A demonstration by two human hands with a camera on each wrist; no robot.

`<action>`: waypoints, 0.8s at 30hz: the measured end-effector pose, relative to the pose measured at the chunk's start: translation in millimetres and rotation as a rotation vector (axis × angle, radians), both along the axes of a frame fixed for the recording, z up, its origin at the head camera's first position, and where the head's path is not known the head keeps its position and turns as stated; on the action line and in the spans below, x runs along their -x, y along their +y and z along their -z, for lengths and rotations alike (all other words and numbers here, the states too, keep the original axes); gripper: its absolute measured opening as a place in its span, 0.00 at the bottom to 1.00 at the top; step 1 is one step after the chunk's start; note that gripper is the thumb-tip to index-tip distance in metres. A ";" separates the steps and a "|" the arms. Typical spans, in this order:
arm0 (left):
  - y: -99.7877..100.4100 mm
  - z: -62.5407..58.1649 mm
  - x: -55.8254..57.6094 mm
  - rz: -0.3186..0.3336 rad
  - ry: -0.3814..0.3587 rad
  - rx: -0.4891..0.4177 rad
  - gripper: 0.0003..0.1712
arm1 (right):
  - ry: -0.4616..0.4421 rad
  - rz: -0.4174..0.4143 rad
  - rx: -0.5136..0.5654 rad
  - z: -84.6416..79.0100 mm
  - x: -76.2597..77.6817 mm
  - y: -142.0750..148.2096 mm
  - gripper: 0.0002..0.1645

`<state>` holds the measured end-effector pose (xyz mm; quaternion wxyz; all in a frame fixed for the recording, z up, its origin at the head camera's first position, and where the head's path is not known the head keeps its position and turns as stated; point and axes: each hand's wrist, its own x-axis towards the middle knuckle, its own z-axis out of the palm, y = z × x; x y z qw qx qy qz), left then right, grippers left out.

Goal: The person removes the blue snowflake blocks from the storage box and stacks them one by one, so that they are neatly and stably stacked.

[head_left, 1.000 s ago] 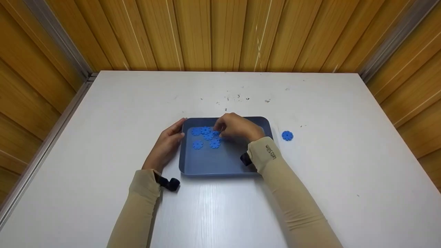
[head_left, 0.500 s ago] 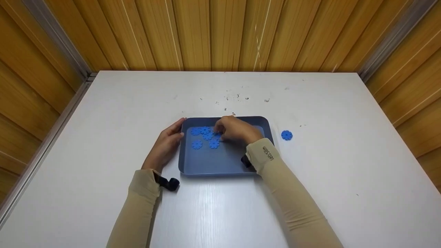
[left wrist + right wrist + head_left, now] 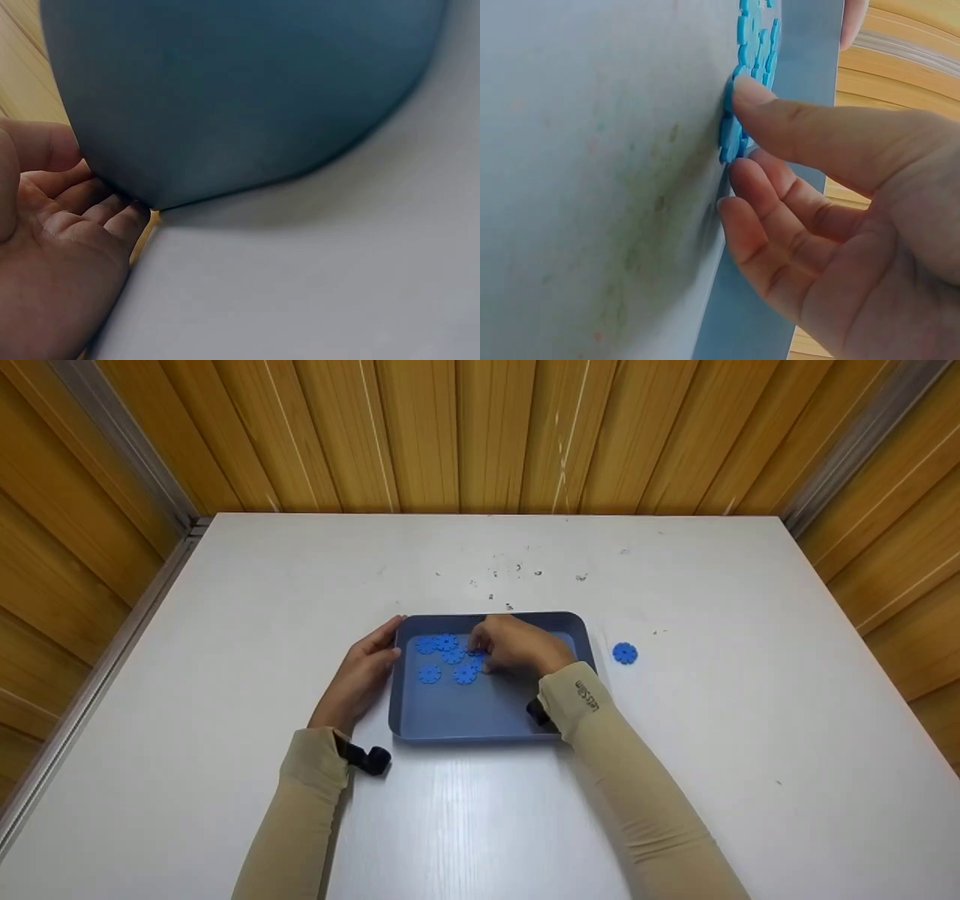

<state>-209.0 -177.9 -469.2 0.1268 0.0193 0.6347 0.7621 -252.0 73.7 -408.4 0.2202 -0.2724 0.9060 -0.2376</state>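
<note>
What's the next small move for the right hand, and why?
Probably have the right hand pinch the disc at its fingers: they sit right by it, but a firm grip isn't clear, and the left hand against the tray may steady it.

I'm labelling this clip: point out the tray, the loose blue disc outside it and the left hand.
Tray (image 3: 469, 712): head view, its bare floor.
Loose blue disc (image 3: 627, 655): head view, middle of its face.
Left hand (image 3: 361, 671): head view, middle of the hand.
</note>
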 end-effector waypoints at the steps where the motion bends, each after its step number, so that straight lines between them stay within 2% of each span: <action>1: 0.0 -0.1 -0.1 0.001 0.000 -0.003 0.35 | 0.002 0.000 0.002 -0.4 -0.5 0.4 0.23; 24: -0.6 -1.9 -0.2 0.005 -0.012 -0.015 0.35 | 0.001 -0.036 0.003 1.2 -3.1 2.2 0.19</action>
